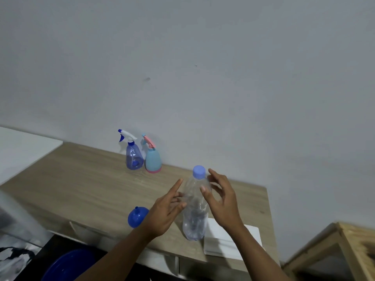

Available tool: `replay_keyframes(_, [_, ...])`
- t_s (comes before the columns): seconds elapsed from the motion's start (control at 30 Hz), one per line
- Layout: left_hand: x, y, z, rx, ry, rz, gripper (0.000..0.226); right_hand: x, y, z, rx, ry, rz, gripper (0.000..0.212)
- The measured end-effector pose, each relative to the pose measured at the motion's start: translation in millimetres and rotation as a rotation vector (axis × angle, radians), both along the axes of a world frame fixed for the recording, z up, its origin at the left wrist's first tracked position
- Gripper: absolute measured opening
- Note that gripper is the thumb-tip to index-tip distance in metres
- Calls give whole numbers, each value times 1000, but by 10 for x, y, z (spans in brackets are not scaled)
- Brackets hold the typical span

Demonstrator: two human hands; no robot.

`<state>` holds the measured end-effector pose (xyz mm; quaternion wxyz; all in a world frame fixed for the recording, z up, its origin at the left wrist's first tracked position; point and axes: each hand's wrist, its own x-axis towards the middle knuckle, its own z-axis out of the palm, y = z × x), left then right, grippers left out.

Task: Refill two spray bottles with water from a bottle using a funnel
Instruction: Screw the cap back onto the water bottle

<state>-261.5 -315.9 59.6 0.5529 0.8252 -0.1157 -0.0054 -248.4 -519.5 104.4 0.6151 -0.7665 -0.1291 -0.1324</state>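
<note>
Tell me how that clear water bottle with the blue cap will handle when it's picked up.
The water bottle is tall and narrow, so it probably tips easily if nudged near its cap. Its thin, ribbed clear wall likely dents under a firm squeeze. How full it is can't be judged, so weight is uncertain.

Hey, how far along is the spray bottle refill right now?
Nothing looks done: both spray bottles keep their heads on, and the funnel lies unused. In hand: open hands flank the capped water bottle. Left: uncapping, funnel placing, both pours.
</note>
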Motion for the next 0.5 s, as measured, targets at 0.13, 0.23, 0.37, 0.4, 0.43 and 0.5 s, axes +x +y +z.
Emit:
replay_keyframes(0.13, [-43,368,-370,237,-80,232,65,-182,-15,-637,-67,217,7,83])
replay_keyframes(0.23, [-67,702,-654,469,-65,401,68,-271,67,-954,-110,318,-28,90])
replay_keyframes(0.37, [-113,1028,-928,670,139,528,75,-300,261,-1126,-103,368,-126,96])
replay_keyframes(0.4, [-105,1093,-980,689,186,548,78,-307,310,-1159,-94,378,-144,99])
replay_keyframes(0.43, [-87,1155,-1026,700,233,558,81,-316,355,-1194,-85,386,-161,100])
replay_keyframes(0.5, [-29,1262,-1094,724,289,543,85,-333,448,-1253,-62,401,-210,99])
